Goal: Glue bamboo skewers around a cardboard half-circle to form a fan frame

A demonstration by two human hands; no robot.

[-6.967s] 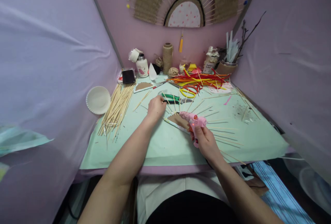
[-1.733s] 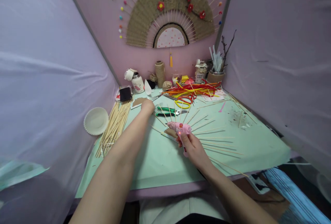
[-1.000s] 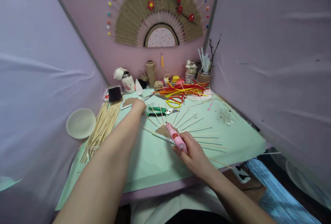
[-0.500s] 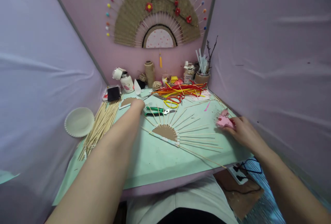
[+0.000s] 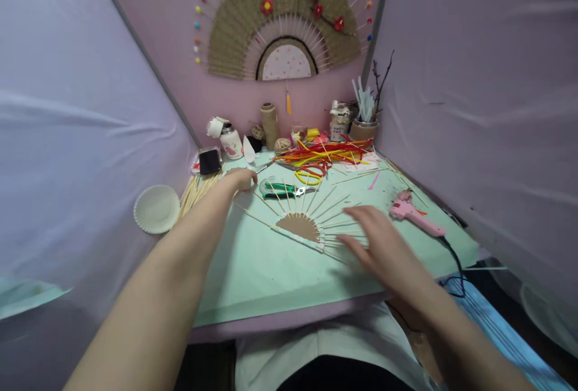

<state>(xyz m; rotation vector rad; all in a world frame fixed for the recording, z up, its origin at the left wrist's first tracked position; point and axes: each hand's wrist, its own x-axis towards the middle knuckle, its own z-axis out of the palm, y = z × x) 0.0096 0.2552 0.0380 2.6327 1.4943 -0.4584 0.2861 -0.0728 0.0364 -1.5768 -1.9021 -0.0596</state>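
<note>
A fan frame of thin wooden sticks spreads from a brown cardboard half-disc on the pale green table. Over its right-hand sticks hovers my right hand, empty, thumb and fingers apart. To the right of that hand a pink glue gun lies on the table, its dark cord running off the edge. My left hand is at the back left, beside a second cardboard piece that it mostly covers. Its fingers point down and are largely hidden. Green-handled pruning shears lie just right of it.
A bundle of sticks and a white scalloped dish are at the left. Red and yellow pipe cleaners, scissors, a twine spool and jars line the back. A large decorated fan hangs on the wall.
My right hand has let go of the glue gun, leaving it on the table, and moved left over the fan sticks. My left hand stays near the back cardboard piece. The view has shifted slightly.
</note>
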